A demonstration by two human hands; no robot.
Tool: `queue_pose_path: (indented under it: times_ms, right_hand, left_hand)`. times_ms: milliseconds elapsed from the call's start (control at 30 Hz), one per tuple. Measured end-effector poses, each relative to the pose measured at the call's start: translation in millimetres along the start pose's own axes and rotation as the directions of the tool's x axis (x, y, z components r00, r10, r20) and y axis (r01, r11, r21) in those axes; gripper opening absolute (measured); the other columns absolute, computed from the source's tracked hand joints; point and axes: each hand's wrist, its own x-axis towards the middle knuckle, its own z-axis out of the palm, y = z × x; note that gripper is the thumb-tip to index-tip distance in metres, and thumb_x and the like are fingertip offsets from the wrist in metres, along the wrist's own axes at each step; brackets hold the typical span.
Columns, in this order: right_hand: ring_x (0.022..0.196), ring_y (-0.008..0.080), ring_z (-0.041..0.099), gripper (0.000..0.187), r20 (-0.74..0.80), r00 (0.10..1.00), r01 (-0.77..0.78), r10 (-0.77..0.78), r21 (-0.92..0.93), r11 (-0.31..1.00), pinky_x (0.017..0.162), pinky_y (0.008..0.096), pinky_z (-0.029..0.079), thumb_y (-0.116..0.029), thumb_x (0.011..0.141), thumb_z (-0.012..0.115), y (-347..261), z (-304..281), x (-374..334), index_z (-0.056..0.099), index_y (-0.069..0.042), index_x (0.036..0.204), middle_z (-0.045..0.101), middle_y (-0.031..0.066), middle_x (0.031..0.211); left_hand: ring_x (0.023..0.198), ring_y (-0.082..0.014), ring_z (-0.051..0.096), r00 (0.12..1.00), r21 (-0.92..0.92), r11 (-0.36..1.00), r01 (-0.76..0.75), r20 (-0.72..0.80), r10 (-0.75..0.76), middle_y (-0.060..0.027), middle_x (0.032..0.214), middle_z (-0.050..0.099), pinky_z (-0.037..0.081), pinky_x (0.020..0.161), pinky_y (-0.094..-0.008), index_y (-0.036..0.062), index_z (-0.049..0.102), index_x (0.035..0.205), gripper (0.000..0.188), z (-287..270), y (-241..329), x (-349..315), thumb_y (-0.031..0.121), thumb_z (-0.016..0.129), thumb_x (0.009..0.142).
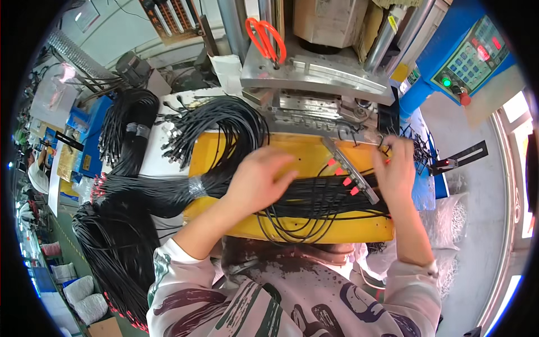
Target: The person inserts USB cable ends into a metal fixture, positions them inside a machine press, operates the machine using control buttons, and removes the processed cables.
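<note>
In the head view, my two hands are apart, one on each side of a metal bar (350, 170) with a row of red clips (347, 181) along it. The bar lies slantwise on a yellow board (359, 231), right of its middle, from near the far edge down toward the near right corner.

My left hand (258, 177) is over the left half of the board, above the black cables (314, 194), fingers curled and thumb parted from the index finger. My right hand (396, 168) is at the board's right edge, thumb and fingers near each other around something small and dark; I cannot tell whether they are pinching it.

The cables run across the board from its left edge toward the right, passing by the bar, and a few loop out toward the near edge. A clear band (196, 186) wraps them at the left edge. A curved bundle (241, 115) bends over the far left corner, its connector ends on the white worktop (163, 149). Left of that lies another banded bundle (137, 106), and at my left a large black heap (118, 224) hangs down.

Beyond the far edge stands a steel press (314, 76) with orange-handled scissors (282, 53) on it. At the far right is a blue control box (438, 62) with a lit green lamp (447, 82) and a red button (465, 99).
</note>
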Motion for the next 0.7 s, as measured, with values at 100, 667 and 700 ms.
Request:
queue_pose_path:
  times_ms: [100, 667, 700]
  right_hand:
    - [0.09, 0.0354, 0.062, 0.019, 0.179, 0.984, -0.007, 0.005, 0.015, 1.0, 0.079, 0.0449, 0.051, -0.019, 0.093, 0.068, 4.5, -6.8, -44.5, 0.065, -0.004, 0.105, 0.064, 0.0174, 0.098]
    - [0.128, 0.0331, 0.054, 0.047, 0.128, 0.972, 0.223, -0.198, -0.228, 0.948, 0.109, 0.041, 0.041, -0.04, 0.099, 0.055, 100.2, 203.5, 220.5, 0.061, -0.009, 0.133, 0.06, 0.0166, 0.137]
    - [0.131, 0.032, 0.051, 0.05, 0.237, 0.966, 0.158, -0.102, -0.228, 0.961, 0.112, 0.04, 0.038, -0.043, 0.1, 0.054, 93.9, 200.5, 222.5, 0.059, -0.008, 0.136, 0.057, 0.0171, 0.141]
  left_hand:
    - [0.088, -0.0289, 0.062, 0.823, -0.104, 0.846, -0.523, 0.196, 0.533, -0.0091, 0.099, 0.065, 0.052, 0.078, -0.0403, 0.0051, 0.072, 0.101, 0.023, 36.1, 14.5, 9.3, 0.02, 0.077, 0.084]
    - [0.073, -0.0387, 0.063, 0.941, 0.136, 0.961, -0.241, -0.21, 0.266, -0.0172, 0.074, 0.06, 0.053, 0.07, -0.0474, 0.0002, 0.064, 0.076, 0.029, 109.0, -2.7, 134.2, 0.025, 0.064, 0.09]
    - [0.073, -0.0387, 0.063, 0.945, 0.135, 0.963, -0.233, -0.202, 0.257, -0.0172, 0.074, 0.06, 0.053, 0.07, -0.0474, 0.0002, 0.064, 0.076, 0.029, 107.7, -6.9, 130.7, 0.025, 0.064, 0.09]
